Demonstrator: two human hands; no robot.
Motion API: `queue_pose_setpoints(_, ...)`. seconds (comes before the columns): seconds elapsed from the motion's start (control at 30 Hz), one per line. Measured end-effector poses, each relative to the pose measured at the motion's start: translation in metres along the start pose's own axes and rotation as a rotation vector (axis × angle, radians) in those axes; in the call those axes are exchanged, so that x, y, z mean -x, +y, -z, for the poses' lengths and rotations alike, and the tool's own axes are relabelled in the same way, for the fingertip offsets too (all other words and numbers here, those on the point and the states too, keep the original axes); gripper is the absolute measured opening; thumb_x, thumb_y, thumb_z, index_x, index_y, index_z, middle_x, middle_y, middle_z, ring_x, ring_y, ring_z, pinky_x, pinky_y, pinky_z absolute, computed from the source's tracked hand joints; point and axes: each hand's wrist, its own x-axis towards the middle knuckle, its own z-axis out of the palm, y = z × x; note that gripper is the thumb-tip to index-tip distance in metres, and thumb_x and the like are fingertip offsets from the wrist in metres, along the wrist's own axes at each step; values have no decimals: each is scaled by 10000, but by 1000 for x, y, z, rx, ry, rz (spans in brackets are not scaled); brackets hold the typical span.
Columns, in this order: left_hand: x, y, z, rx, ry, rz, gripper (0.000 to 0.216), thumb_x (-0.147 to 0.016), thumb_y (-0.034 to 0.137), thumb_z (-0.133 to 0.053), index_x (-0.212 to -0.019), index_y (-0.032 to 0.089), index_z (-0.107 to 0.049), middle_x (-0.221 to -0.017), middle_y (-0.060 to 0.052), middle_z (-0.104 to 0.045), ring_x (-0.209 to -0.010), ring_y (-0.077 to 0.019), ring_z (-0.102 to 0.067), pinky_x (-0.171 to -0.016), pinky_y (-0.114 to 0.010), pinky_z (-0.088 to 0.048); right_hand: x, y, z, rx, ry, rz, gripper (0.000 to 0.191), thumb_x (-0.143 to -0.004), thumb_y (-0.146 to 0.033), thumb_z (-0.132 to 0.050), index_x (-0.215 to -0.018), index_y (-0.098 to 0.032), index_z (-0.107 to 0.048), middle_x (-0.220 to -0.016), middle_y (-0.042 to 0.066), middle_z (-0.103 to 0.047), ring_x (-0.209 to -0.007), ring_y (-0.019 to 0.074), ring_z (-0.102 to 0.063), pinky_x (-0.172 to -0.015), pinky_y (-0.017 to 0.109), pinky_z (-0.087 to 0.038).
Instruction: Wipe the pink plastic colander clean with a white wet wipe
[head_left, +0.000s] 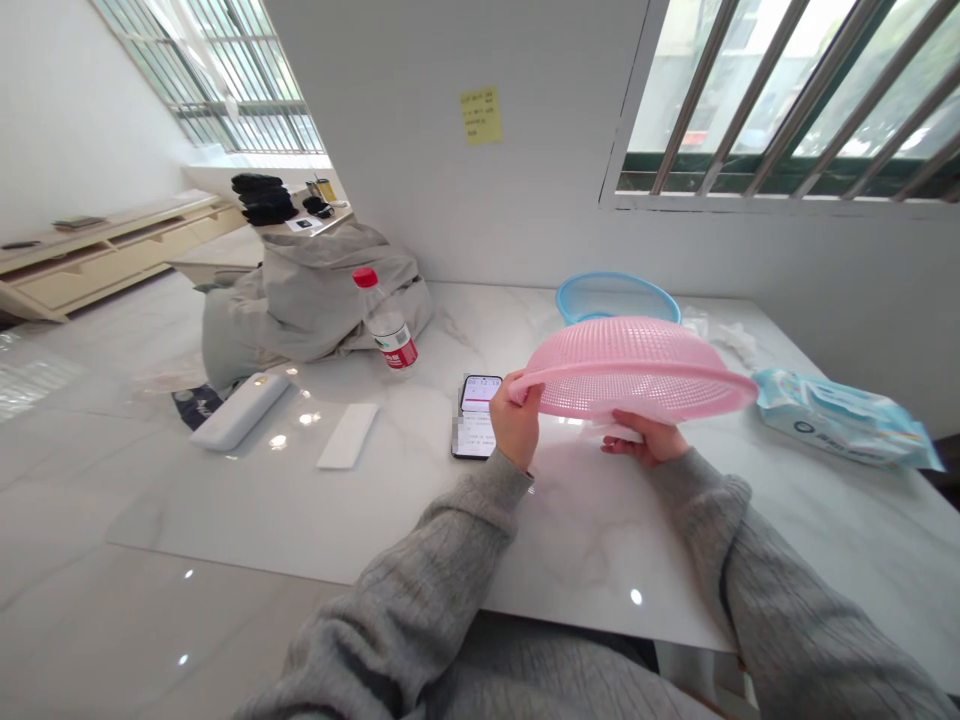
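A pink mesh basket (637, 345) is held tilted above the marble-look table, its rim toward me and its underside facing up and away. My left hand (516, 420) grips the left end of its rim, fingers closed. Beneath the near rim, my right hand (645, 438) is closed on a white wipe (611, 415), which lies against the basket's inner side. Just behind the basket stands a blue mesh basket (619, 292). A phone (474, 425) with a lit screen lies left of my left hand, partly covered by it.
A light-blue wipes pack (844, 415) lies at the right, near crumpled clear plastic (731, 338). To the left are a red-capped bottle (386, 325), a white card-like piece (349, 436), a white case (240, 411) and a grey cloth bundle (315, 295). The wall rises behind the table.
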Motion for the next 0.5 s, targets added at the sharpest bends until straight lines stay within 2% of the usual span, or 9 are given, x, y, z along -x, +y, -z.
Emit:
queue_pose_setpoints(0.13,15,2,-14,138,-30,153,316,-817,394,-905,-1042,177,-855,-1047,-84,-845,-1012,-262,-773,-961,-409,-601,10,5,-21,-41,-127,-75,240,-801,-382,-886,-743,-180,-770,-545,55,-696,-525,197,-681,-684,385,-712)
queue_pose_setpoints(0.27,22,0,-21,282,-92,238,382,-774,381,-943,-1084,180,-845,-1102,-97,-845,-1055,-272,-783,-980,-431,-619,15,6,-31,-65,-143,-96,213,-826,-356,-859,-736,-190,-762,-543,52,-700,-487,180,-655,-671,359,-705)
queue_pose_setpoints(0.4,19,-1,-20,301,-148,230,368,-784,346,-925,-1101,180,-838,-1112,-100,-841,-1061,-273,-780,-979,-428,-621,13,1,-28,-77,-109,-87,189,-809,-332,-872,-767,-177,-772,-546,47,-695,-476,173,-648,-659,354,-708)
queue_pose_setpoints(0.5,9,5,-13,195,-140,127,243,-831,341,-876,-1015,185,-843,-1067,-91,-841,-1037,-262,-770,-983,-411,-606,8,-4,-19,-86,-39,-26,240,-751,-352,-924,-769,-175,-763,-583,46,-712,-508,180,-673,-670,372,-719)
